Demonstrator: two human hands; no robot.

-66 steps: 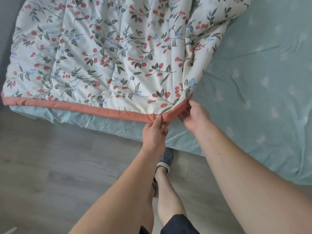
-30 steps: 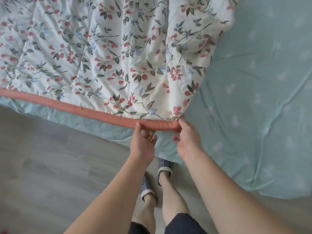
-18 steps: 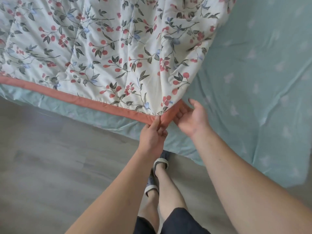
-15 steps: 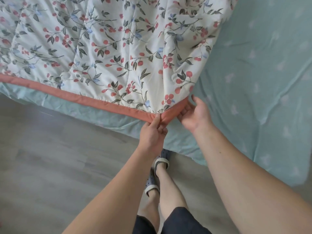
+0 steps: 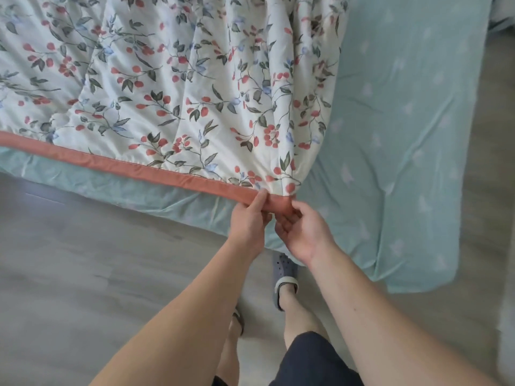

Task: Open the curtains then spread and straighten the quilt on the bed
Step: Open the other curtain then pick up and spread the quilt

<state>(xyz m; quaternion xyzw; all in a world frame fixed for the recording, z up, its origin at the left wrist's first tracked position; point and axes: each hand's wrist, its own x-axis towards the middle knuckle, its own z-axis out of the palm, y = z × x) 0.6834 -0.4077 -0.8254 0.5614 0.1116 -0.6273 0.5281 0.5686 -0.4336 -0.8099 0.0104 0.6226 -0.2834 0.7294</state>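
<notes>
Both hands have closed in on the quilt's corner, the right one now pinching the trim where half a second ago it was open beside it.

The floral quilt (image 5: 167, 87) fills the upper left and centre of the frame, its salmon-coloured trim (image 5: 117, 165) running from the left edge down to lower centre, along the bed's near side. The left hand (image 5: 249, 221) pinches that trim between thumb and fingers; just to its right, almost touching it, the right hand (image 5: 302, 232) has a narrow grip on the very corner of the trim. From that grip the quilt's bunched side edge climbs toward the top of the frame, leaving the teal bed sheet (image 5: 404, 135) bare across the right. The uncovered bed lies to the right of both hands, so the right hand is nearer and the corner probably has to travel rightward.
</notes>
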